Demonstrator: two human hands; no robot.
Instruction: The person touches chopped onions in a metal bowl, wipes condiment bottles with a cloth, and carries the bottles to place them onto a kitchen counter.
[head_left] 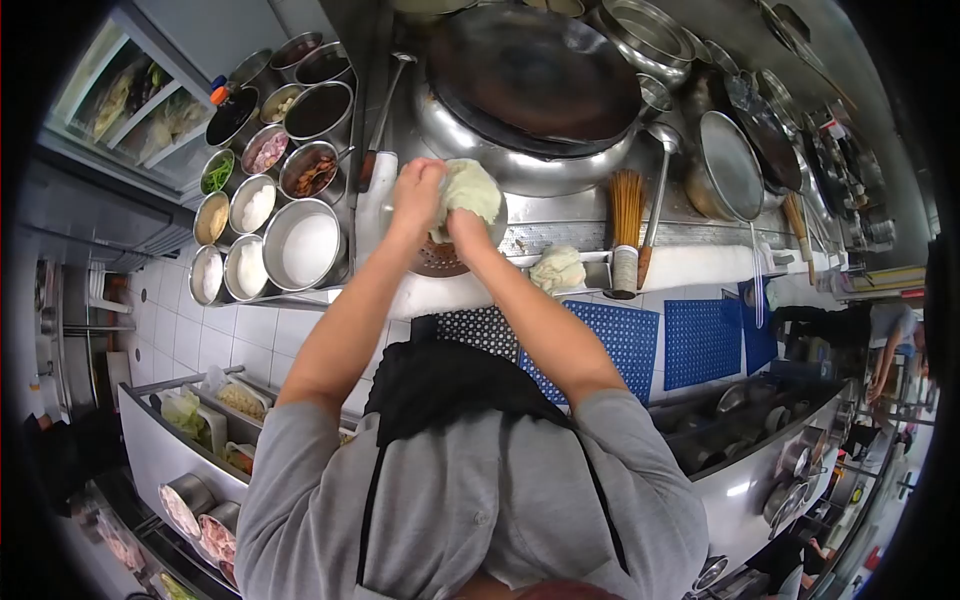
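A pale green cloth (472, 190) is bunched up at the counter's front, below the large dark wok (535, 75). My right hand (465, 230) grips its lower side, with the fingertips tucked out of sight. Right beside the cloth, my left hand (418, 190) is closed in a fist; what it holds is hidden. Under my wrists shows part of a perforated strainer (438, 260). Another crumpled pale cloth (558, 268) lies to the right on the front ledge. Further right stand a bamboo brush (626, 215) and a ladle (657, 185).
Several steel pots with ingredients, such as a pot of white powder (303, 245), fill the left side. A second ladle (385, 115) lies beside the wok. A mesh strainer (728, 165) hangs at right. Behind me runs a counter with food bins (190, 420). Another person (885, 330) stands far right.
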